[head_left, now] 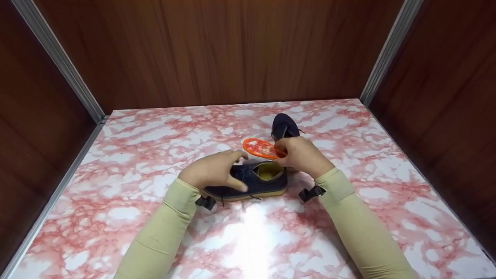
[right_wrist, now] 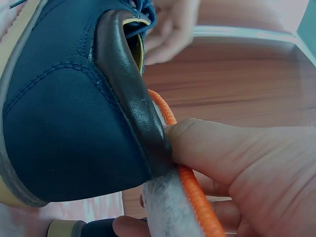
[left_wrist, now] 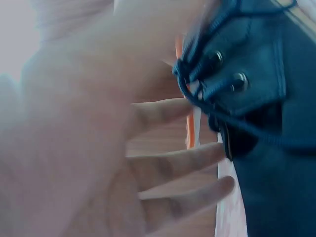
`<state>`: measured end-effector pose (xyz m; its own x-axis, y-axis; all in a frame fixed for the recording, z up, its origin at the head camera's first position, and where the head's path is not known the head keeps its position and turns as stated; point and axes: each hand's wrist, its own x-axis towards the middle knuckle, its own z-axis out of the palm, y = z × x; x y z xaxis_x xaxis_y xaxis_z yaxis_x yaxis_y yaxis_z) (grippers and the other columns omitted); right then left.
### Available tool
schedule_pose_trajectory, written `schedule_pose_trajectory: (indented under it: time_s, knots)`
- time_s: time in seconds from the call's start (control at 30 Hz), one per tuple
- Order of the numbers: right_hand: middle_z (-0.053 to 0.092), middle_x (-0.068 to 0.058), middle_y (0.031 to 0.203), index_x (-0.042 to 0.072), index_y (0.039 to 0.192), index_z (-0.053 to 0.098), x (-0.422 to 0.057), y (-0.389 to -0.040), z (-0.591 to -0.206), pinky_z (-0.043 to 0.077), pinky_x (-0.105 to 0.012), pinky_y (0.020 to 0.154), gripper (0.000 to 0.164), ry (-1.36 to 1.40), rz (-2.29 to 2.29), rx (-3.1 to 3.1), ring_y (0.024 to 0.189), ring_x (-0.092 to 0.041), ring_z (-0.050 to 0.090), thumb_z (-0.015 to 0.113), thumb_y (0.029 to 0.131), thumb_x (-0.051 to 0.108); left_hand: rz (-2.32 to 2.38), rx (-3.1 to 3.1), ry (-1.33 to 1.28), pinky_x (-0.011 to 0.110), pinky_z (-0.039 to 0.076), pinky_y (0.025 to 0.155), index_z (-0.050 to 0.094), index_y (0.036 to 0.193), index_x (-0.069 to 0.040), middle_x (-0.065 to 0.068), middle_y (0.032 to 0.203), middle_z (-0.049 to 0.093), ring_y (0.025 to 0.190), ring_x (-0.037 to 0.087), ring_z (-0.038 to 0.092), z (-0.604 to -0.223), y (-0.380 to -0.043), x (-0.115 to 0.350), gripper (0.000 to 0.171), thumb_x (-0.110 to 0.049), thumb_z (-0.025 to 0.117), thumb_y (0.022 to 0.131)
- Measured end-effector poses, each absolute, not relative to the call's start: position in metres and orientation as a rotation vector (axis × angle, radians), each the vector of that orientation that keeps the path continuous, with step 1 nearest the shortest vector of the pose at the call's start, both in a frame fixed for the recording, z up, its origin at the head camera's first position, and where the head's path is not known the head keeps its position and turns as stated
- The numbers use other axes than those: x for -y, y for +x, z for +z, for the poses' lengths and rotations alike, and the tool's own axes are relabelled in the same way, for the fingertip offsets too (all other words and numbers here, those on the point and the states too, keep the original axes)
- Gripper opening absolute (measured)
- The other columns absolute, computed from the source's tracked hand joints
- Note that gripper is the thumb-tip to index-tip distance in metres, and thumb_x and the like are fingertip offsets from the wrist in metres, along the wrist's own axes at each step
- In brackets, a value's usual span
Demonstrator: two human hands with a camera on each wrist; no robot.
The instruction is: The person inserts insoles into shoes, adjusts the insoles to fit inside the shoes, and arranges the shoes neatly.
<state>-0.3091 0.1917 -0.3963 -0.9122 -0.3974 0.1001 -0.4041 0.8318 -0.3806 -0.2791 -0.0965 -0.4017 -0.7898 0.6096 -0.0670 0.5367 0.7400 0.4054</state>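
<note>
A dark blue lace-up shoe [head_left: 254, 190] with a tan sole lies sideways before me, its toe to the left. My left hand [head_left: 211, 170] arches over the toe part, thumb on the near side and fingers spread; in the left wrist view those fingers [left_wrist: 173, 165] reach out beside the laces and hold nothing. Just above the shoe's heel, my right hand [head_left: 304, 155] pinches an orange-edged insole [head_left: 257, 148] by one end. The right wrist view shows the insole's fuzzy pale side [right_wrist: 170, 210] close behind the shoe's dark padded collar [right_wrist: 128, 94].
Beyond the right hand stands a second dark blue shoe [head_left: 282, 123], toe pointing away, partly covered by that hand. The tabletop [head_left: 135, 217] has a red and white marbled pattern. Brown wood-grain panels [head_left: 232, 50] rise at the back and both sides, with metal strips at the corners.
</note>
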Motion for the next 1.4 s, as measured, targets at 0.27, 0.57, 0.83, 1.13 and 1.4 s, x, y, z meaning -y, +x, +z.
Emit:
schedule_pose_trajectory:
  time_s: [0.27,0.57,0.83,1.13,1.4]
  knots:
    - [0.063,0.001,0.082,0.013,0.099,0.074,-0.190,-0.309,-0.395,0.045,-0.036,0.071,0.023,0.667,0.610,2.965,0.076,-0.019,0.056,0.088,0.089,0.027,0.507,-2.824,1.190,0.051,0.054,0.113,0.056,0.157,-0.031,0.006,0.153,0.059,0.133,0.026,0.064,-0.422,-0.278,0.068,0.072,-0.068,0.072,0.097]
    - [0.058,0.002,0.079,0.010,0.096,0.072,-0.186,-0.308,-0.396,0.041,-0.036,0.069,0.023,0.670,0.594,2.971,0.073,-0.020,0.053,0.088,0.088,0.024,0.367,-3.032,1.122,0.053,0.060,0.094,0.077,0.133,-0.033,0.005,0.137,0.069,0.114,0.030,0.070,-0.445,-0.273,0.051,0.049,-0.066,0.049,0.110]
    - [0.063,0.002,0.081,0.009,0.100,0.074,-0.188,-0.308,-0.400,0.044,-0.035,0.071,0.025,0.655,0.609,2.969,0.075,-0.020,0.056,0.089,0.086,0.024,0.387,-3.118,1.002,0.055,0.059,0.081,0.074,0.111,-0.025,0.007,0.122,0.071,0.102,0.034,0.069,-0.454,-0.269,0.041,0.034,-0.044,0.046,0.114]
    - [0.071,-0.003,0.092,0.009,0.110,0.076,-0.190,-0.305,-0.398,0.049,-0.038,0.077,0.031,0.614,0.595,2.985,0.081,-0.021,0.060,0.090,0.088,0.025,0.423,-2.907,1.101,0.058,0.055,0.090,0.059,0.127,-0.026,0.010,0.133,0.057,0.111,0.031,0.063,-0.446,-0.277,0.059,0.054,-0.069,0.070,0.097]
    - [0.075,-0.006,0.103,0.008,0.121,0.076,-0.186,-0.303,-0.394,0.055,-0.043,0.086,0.038,0.584,0.594,3.010,0.090,-0.024,0.064,0.090,0.090,0.026,0.493,-2.754,1.179,0.048,0.058,0.102,0.052,0.141,-0.016,0.015,0.140,0.048,0.116,0.030,0.063,-0.435,-0.280,0.075,0.078,-0.029,0.100,0.081]
